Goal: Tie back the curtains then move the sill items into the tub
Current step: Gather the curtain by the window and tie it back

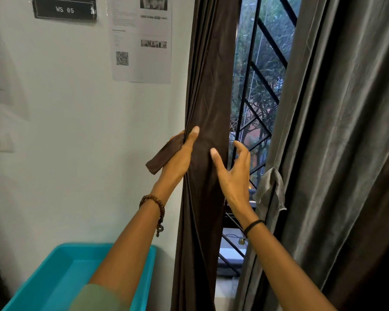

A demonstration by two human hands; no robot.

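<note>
1. Our left hand (180,158) is clamped on the gathered brown curtain (209,86). The thumb lies up its front and the fingers wrap out of sight behind the folds.
2. A brown tie strap (162,157) sticks out to the left from under that hand, slanting down against the wall. We cannot tell exactly how the fingers pin it.
3. Our right hand (233,173) is spread wide, fingers apart and holding nothing. Its thumb tip touches the curtain's front, and the fingers reach past the right edge of the cloth.
4. The brown curtain hangs bunched in a narrow column between the white wall and the window opening.
5. To the right hangs the grey curtain (346,131), with a grey tie (268,189) dangling loose at its inner edge.
6. Between the two curtains we see the black window grille (265,83), with trees outside and a small padlock (241,241) low on the bars.
7. The two curtains and our forearms cover most of the sill (225,288). Only a pale strip shows, and we cannot make out any items on it.
8. The turquoise tub (54,272) stands at the lower left against the wall, just beside the brown curtain, partly behind our left forearm.
9. On the wall are a dark sign (64,9) reading "WS 05" and a printed sheet (142,39) with a QR code.
10. A beaded bracelet (158,207) circles the left wrist, and a black band (253,225) the right.
</note>
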